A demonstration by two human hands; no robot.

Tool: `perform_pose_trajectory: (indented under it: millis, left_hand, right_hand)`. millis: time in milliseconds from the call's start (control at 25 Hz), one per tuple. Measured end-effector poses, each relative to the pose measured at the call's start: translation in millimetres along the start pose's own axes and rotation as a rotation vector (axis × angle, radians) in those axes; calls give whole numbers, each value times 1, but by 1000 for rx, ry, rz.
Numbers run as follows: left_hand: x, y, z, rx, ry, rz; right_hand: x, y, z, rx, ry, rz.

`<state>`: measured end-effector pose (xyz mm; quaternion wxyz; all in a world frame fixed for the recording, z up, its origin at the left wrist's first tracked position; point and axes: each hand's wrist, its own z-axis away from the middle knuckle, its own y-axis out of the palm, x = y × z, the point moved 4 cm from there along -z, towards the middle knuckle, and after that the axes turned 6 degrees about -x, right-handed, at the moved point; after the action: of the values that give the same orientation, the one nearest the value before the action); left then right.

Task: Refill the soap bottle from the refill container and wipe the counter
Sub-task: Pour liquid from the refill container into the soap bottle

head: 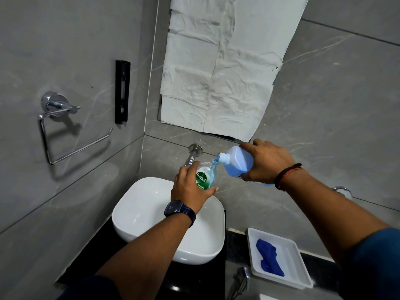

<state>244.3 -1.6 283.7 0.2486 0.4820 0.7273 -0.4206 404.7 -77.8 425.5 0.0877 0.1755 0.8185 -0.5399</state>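
Refill container (238, 161) (base hidden by right hand (268, 162)) tipped onto soap bottle (205, 175).

Pale blue refill container (238, 161), green-labelled clear soap bottle (205, 175), white basin (138, 204), dark blue cloth (268, 258).

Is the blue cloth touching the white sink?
Apart. The head view shows the blue cloth lying inside the white tray on the counter, with the tray wall and a strip of dark counter between it and the white sink.

Refill container (238, 161) tilted onto soap bottle (205, 175) mouth.
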Motion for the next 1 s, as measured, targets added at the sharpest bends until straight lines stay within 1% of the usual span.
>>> perform_pose_trajectory:
  millis: [1000]
  left_hand:
    - [3,-2,-2,5,-16,-12]
  right_hand:
    - [6,-3,-6,15,-17,20]
